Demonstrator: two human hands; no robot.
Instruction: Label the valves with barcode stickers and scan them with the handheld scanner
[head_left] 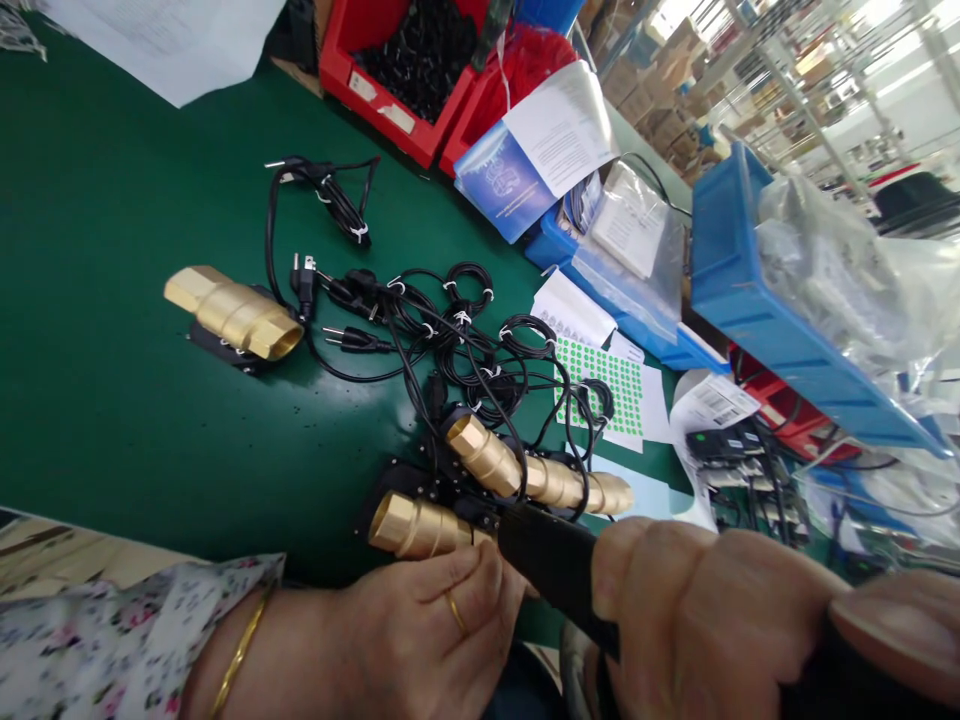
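Observation:
My left hand [409, 640] lies at the bottom centre, fingers closed against a brass valve [416, 525] with a black base on the green mat [112, 380]. My right hand [720, 620] is wrapped round the black handle of a power tool [551, 565] whose nose meets that valve. A second brass valve [525, 470] lies just behind it. A third brass valve [232, 315] rests apart at the left.
Several bundled black power cords [450, 330] sprawl mid-table. A sheet of green dot stickers [611, 385] lies to their right. Red bins [397, 70] and blue bins [757, 290] line the back and right, with papers [559, 120] and plastic bags [832, 260].

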